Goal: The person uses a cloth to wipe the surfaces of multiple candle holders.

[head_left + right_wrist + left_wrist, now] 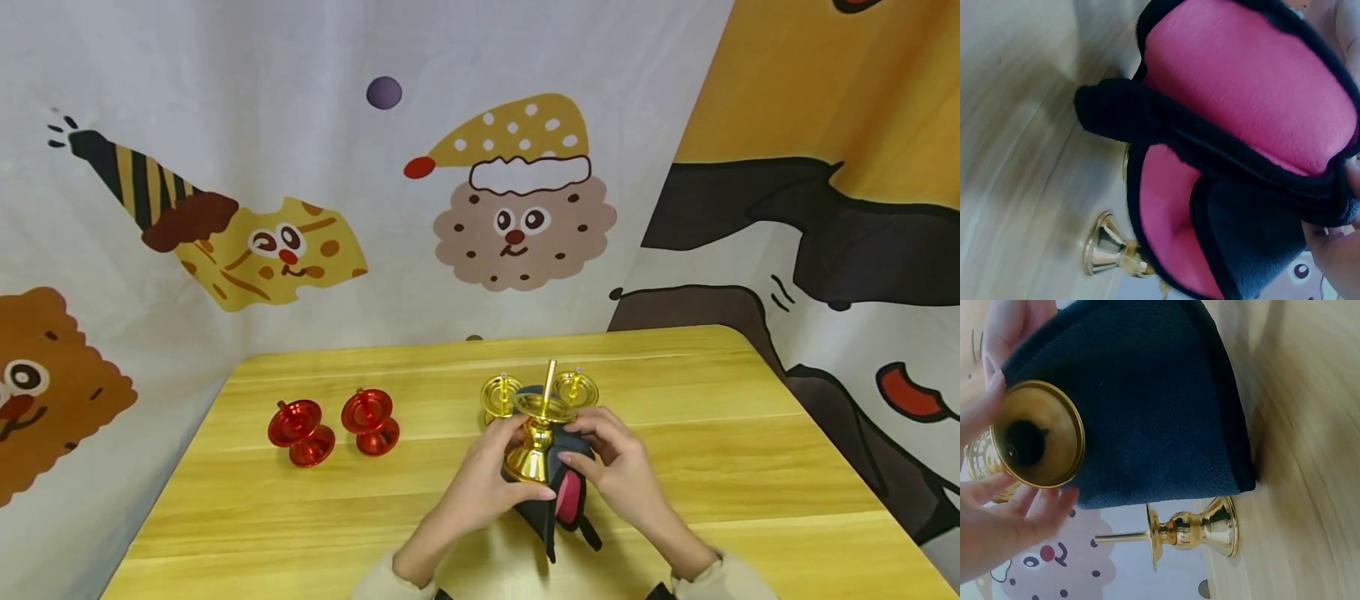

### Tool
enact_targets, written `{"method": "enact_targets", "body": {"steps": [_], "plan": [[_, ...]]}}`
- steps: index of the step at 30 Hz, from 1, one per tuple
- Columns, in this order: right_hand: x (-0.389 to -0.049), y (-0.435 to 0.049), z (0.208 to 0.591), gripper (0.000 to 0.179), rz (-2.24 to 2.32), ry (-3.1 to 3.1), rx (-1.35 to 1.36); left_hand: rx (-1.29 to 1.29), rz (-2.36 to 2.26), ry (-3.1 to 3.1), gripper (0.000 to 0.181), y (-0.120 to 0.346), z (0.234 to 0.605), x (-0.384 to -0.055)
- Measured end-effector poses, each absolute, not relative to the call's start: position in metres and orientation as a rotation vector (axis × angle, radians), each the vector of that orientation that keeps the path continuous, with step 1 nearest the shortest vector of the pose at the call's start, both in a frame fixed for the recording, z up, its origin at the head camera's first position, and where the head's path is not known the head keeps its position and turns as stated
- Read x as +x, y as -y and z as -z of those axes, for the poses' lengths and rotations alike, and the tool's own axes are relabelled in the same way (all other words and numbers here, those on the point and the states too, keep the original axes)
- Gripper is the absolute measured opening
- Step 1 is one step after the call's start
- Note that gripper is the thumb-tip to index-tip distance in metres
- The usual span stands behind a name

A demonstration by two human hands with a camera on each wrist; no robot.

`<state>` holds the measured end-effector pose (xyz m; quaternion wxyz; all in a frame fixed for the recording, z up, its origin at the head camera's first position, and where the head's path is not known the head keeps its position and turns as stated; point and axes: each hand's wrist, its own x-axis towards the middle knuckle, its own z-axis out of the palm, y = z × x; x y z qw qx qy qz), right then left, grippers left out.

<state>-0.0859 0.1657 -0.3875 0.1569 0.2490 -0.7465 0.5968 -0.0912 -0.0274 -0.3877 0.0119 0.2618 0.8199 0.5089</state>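
My left hand (483,471) grips a shiny gold candle holder (534,454) with a spike on top, its fingers near the dish and thumb by the foot. In the left wrist view, the hollow underside of the holder (1057,409) faces the camera. A dark blue padded cloth piece (1154,406) with black edging lies behind and under the holder. Its pink lining (1241,81) and a black strap (1110,112) show in the right wrist view. My right hand (622,458) holds this cloth beside the holder, thumb pressed on it. The cloth hides part of the fingers.
Two more gold candle holders stand just behind the hands, one on the left (501,396) and one on the right (579,388). Two red candle holders (300,429) (371,421) stand at the left of the wooden table (750,467). A cartoon-printed curtain (315,108) hangs behind.
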Motion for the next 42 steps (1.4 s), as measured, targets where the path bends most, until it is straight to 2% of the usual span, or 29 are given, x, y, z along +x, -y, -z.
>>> {"method": "enact_targets", "body": {"steps": [4, 9, 14, 17, 24, 35, 42], "plan": [[-0.086, -0.164, 0.387, 0.033, -1.683, 2.114, 0.738, 0.801, -1.633, -2.51, 0.08, 0.029, 0.389, -0.093], [-0.09, -0.17, 0.388, 0.033, -1.809, 2.046, 0.8, 0.774, -1.803, -2.174, 0.076, 0.035, 0.387, -0.095], [-0.091, -0.175, 0.389, 0.026, -1.861, 2.088, 0.777, 0.795, -1.887, -1.918, 0.071, 0.039, 0.384, -0.096], [-0.091, -0.175, 0.389, 0.024, -1.851, 2.119, 0.739, 0.778, -1.881, -1.929, 0.069, 0.037, 0.382, -0.095], [-0.089, -0.169, 0.386, 0.033, -1.771, 2.064, 0.78, 0.659, -1.857, -2.154, 0.071, 0.029, 0.384, -0.092], [-0.09, -0.176, 0.389, 0.031, -1.934, 1.998, 0.824, 0.747, -1.996, -1.711, 0.068, 0.04, 0.386, -0.097], [-0.09, -0.175, 0.391, 0.03, -1.881, 2.054, 0.747, 0.705, -1.947, -1.806, 0.072, 0.036, 0.385, -0.094]]}}
